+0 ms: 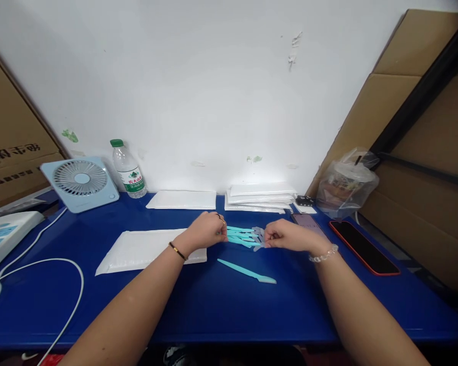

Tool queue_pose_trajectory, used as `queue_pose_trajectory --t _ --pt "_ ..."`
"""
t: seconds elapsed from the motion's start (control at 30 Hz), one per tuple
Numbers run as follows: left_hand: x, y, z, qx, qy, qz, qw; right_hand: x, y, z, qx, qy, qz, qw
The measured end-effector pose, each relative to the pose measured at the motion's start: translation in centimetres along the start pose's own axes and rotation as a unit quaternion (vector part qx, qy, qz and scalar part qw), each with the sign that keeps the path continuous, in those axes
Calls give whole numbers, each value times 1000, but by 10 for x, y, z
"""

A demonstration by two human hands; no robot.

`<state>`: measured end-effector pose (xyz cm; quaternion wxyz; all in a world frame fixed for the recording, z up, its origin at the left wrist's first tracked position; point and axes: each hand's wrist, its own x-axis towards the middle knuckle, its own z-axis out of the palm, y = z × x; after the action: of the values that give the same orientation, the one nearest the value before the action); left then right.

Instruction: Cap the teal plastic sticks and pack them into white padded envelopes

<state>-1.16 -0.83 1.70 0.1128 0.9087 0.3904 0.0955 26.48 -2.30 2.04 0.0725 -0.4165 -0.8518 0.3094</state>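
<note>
Several turquoise eyebrow razors with clear caps lie side by side between my two hands. My left hand is closed at their handle ends, fingertips pinched together. At the capped ends, my right hand is pinched with thumb and forefinger touching the razors. One more turquoise razor lies alone on the blue table, nearer to me. A white padded envelope rests flat under and beside my left forearm. The fingertips hide both ends of the bunch in part.
At the back are a white envelope and stacked white envelopes. A fan, water bottle and power strip stand left. Phones and a bagged cup are right.
</note>
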Motion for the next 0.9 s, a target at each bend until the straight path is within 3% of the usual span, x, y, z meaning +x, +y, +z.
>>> queue_pose_trajectory --t 0.17,0.33,0.47,0.53,0.67,0.77,0.9 --pt "-1 -15 -4 -17 15 -68 997 6 7 2 -21 97 43 994" --pt "-2 18 5 -33 -41 39 998 8 9 3 -56 131 31 989" --pt "-5 42 17 -28 -106 93 990 2 0 -1 -17 107 18 994" --pt "-5 42 19 -39 -101 70 992 -1 -6 -3 36 73 8 997" --pt "-2 26 13 -100 -35 -24 994 -1 -12 -2 166 45 0 985" --pt "-1 14 8 -155 -14 -62 986 5 -10 5 226 90 -21 970" --pt "-2 4 7 -277 -51 -73 957 14 -4 16 247 166 -46 954"
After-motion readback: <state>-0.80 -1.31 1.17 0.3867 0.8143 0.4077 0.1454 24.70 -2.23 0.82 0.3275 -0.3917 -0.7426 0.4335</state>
